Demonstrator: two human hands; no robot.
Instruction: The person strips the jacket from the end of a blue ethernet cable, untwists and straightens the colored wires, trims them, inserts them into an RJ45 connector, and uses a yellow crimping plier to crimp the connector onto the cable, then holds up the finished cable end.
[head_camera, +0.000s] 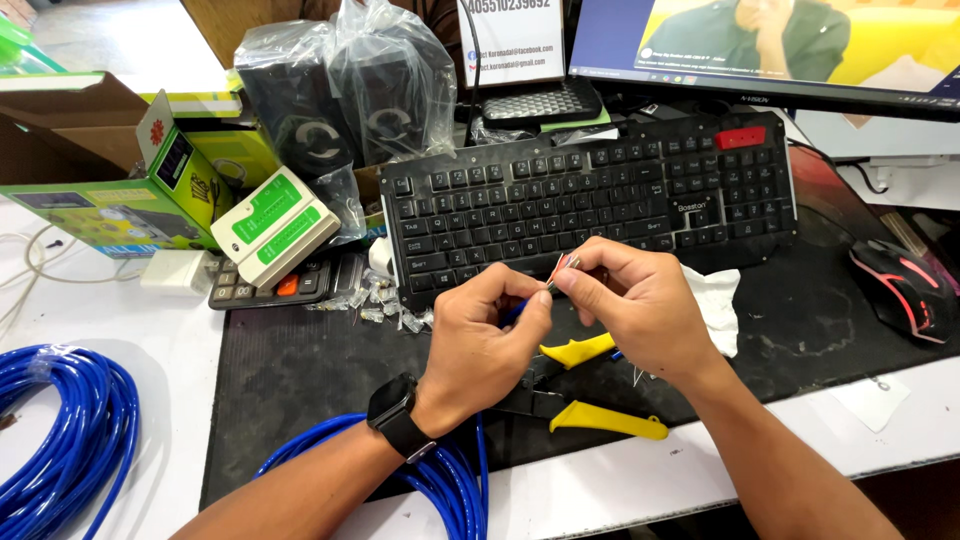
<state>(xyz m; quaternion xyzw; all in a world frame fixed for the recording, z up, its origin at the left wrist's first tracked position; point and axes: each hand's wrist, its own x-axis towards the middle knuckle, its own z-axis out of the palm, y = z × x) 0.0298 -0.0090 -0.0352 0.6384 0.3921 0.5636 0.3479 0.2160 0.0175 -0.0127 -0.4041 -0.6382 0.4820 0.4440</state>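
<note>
A white tabletop (120, 330) carries a black mat (300, 380), and along the back edge runs a monitor (760, 50). On the mat lies a black keyboard (590, 200), with two black speakers (340, 110) wrapped in clear plastic behind its left end. To the left sits an open cardboard box (70, 130) with a green carton (110, 215) against it, and a white and green cable tester (275, 225) rests on a calculator (275, 282). A coil of blue cable (60, 440) lies at the near left corner, and more of the same cable loops under the left wrist. A black and red mouse (900, 285) sits at the right.

Both hands meet just in front of the keyboard's near edge. The left hand (475, 350), with a black watch (400, 415) on its wrist, pinches the blue cable end (515, 312) between thumb and fingers. The right hand (640, 305) is closed with its fingertips on the thin coloured wires (565, 268) that fan out of that end; which wires it grips is probably too fine to tell. Beneath the hands lies a yellow-handled crimping tool (600, 415), with a white tissue (715, 300) just behind the right hand. Small clear plugs (385, 305) lie scattered beside the left hand.
</note>
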